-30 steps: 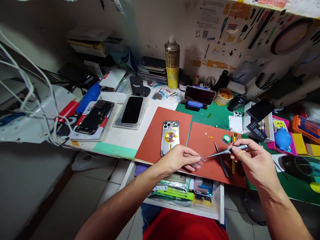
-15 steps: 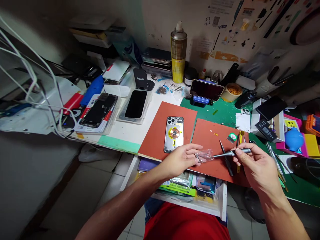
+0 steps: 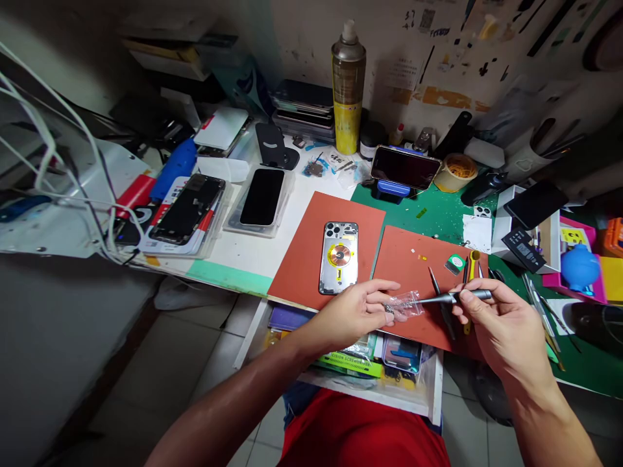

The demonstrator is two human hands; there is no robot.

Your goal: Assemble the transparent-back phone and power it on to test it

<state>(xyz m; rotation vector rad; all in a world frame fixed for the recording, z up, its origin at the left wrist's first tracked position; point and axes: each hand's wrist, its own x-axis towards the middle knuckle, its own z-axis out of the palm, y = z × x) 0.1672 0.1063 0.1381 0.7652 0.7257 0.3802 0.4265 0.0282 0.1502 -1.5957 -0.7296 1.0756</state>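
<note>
My left hand (image 3: 363, 310) is closed on a small clear zip bag (image 3: 407, 306) that holds tiny dark metal pieces, perhaps screws. In my right hand (image 3: 501, 318) is a slim grey screwdriver (image 3: 445, 298), gripped by its handle between thumb and fingers. Its tip points left and reaches the mouth of the bag. Just beyond my left hand lies a phone with its back cover off (image 3: 339, 258), its copper coil facing up, on a red-brown mat (image 3: 302, 259). Beneath the bag is a second red-brown mat (image 3: 402, 263), where tweezers (image 3: 433, 282) and a yellow-handled brush (image 3: 474, 259) lie.
An open drawer (image 3: 435, 389) juts out below the table edge, full of packets. At the back stand a spray can (image 3: 348, 91) and a phone on a blue stand (image 3: 405, 168). More phones (image 3: 263, 198) lie to the left; a blue air blower (image 3: 580, 267) sits at right.
The camera view has shifted slightly. Both hands stay nearly in place, with the screwdriver tip still at the bag.
</note>
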